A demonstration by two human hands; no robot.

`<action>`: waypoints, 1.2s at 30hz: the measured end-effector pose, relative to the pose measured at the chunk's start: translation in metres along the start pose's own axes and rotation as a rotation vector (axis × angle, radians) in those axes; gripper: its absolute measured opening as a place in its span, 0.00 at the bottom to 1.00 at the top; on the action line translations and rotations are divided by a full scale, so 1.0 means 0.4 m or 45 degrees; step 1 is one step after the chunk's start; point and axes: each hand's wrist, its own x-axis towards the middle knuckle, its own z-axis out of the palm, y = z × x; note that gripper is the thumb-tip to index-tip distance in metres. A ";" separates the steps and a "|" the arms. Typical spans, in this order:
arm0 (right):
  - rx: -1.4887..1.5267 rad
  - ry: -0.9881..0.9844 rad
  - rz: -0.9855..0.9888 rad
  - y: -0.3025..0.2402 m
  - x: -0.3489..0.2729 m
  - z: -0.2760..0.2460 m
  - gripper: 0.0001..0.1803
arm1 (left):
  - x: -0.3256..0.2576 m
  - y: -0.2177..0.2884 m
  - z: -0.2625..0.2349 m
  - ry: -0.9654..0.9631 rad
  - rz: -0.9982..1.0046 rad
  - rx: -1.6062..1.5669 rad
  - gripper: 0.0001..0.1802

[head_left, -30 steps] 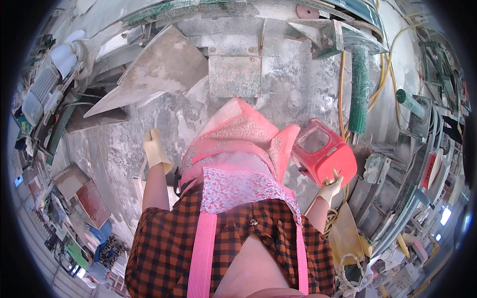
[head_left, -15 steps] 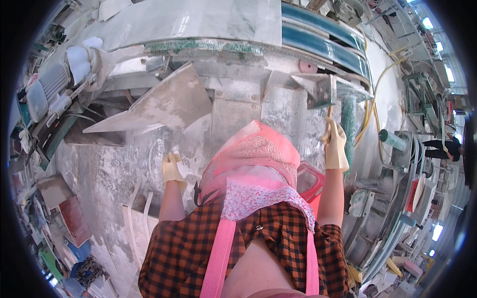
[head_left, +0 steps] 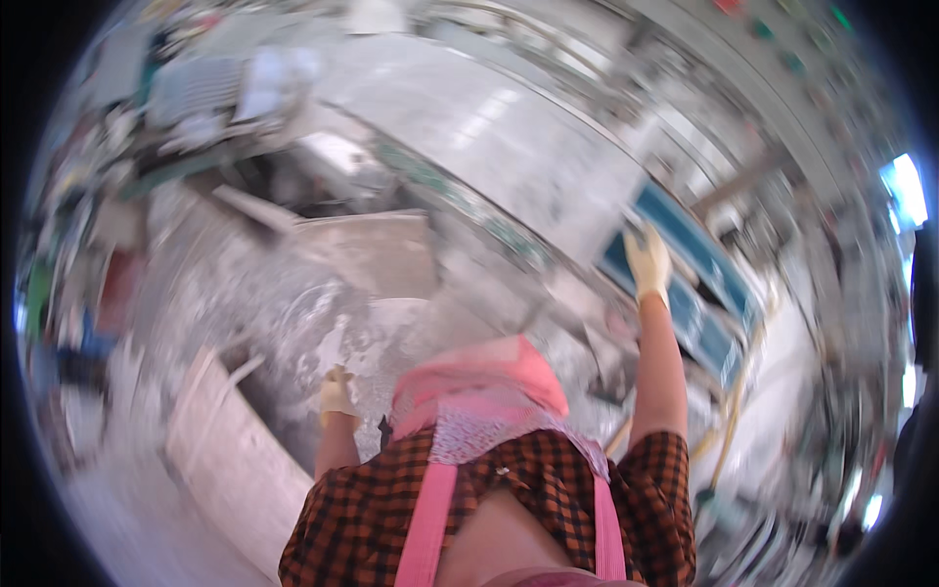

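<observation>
My right hand [head_left: 648,262], in a pale cream glove, reaches out over the blue belts [head_left: 690,333] beside the near right corner of the grey-white stone slab [head_left: 479,117]. Its fingers stretch forward, apart from one another. Blur hides whether the fingertips touch the slab. My left hand [head_left: 336,393], gloved alike, hangs low by my left side, above the wet, dusty floor [head_left: 323,328]. Motion smears its fingers, and I see nothing in it. Between my arms is the pink apron [head_left: 489,377].
Broken stone pieces [head_left: 367,249] lean below the slab's green-stained support edge [head_left: 460,191]. On the left stands a ribbed motor [head_left: 196,88]. A pale board [head_left: 235,450] lies at the lower left. A yellow hose [head_left: 732,430] runs down on the right.
The view has swung, and the slab now slants down to the right. My right hand has left the thin stick and risen to the slab's end by the belts. My left hand still hangs low.
</observation>
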 end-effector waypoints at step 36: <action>1.539 -0.396 0.441 -0.109 0.122 0.144 0.29 | -0.340 -0.012 -0.020 0.269 -0.179 0.058 0.33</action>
